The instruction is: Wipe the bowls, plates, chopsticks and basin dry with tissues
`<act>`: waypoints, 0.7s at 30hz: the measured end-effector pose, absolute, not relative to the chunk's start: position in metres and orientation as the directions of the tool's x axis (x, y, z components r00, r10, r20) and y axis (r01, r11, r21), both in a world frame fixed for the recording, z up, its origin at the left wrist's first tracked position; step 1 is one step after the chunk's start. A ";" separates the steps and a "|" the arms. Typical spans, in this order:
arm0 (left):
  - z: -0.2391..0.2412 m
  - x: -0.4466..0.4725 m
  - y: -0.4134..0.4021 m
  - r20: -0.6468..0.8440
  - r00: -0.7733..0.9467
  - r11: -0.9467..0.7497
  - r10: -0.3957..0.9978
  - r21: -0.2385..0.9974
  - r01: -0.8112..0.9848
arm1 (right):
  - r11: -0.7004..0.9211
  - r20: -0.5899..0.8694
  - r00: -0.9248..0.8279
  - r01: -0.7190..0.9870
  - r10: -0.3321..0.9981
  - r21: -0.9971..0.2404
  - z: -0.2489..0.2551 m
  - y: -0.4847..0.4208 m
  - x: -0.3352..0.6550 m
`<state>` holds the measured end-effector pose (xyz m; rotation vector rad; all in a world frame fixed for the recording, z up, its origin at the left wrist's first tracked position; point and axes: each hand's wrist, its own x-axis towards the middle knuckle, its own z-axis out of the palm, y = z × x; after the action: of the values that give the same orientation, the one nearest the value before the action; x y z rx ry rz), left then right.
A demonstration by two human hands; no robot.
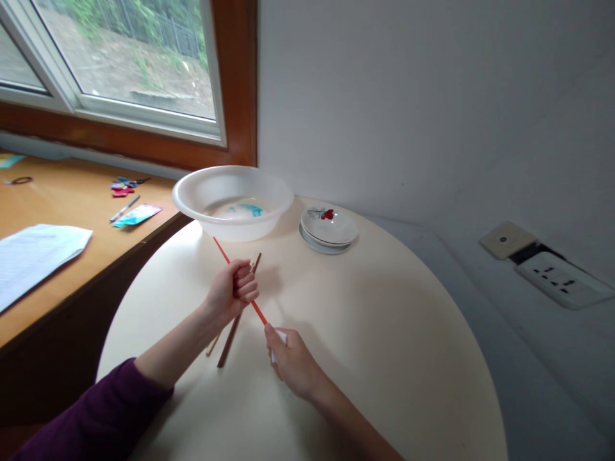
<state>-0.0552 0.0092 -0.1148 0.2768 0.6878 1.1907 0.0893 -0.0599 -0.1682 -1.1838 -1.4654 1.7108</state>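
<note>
My left hand (pixel 233 291) is closed around a bundle of chopsticks above a round cream table (pixel 384 333): one red chopstick (pixel 221 251) slants up toward the basin, and brown chopsticks (pixel 229 342) stick out below the fist. My right hand (pixel 291 360) is closed on a small white cloth or tissue (pixel 281 337), pinched around the red chopstick's lower end. A purple sleeve covers my left upper arm.
A white plastic basin (pixel 233 200) with a blue mark inside stands at the table's far edge. Beside it lies a small stack of white saucers (pixel 329 228) with a red flower. A wooden desk (pixel 57 211) with papers, a pen and scissors adjoins on the left. Wall sockets (pixel 560 278) lie at right.
</note>
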 end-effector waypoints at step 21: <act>-0.119 -0.062 0.008 -0.198 0.419 0.462 0.886 0.447 -0.766 | -0.130 -0.164 -0.283 0.136 0.945 -0.982 -0.157 -0.055 0.101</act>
<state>-0.0625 0.0076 -0.1195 0.3089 0.4386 1.0568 0.1009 -0.0546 -0.1574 -1.2537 -1.4441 1.4877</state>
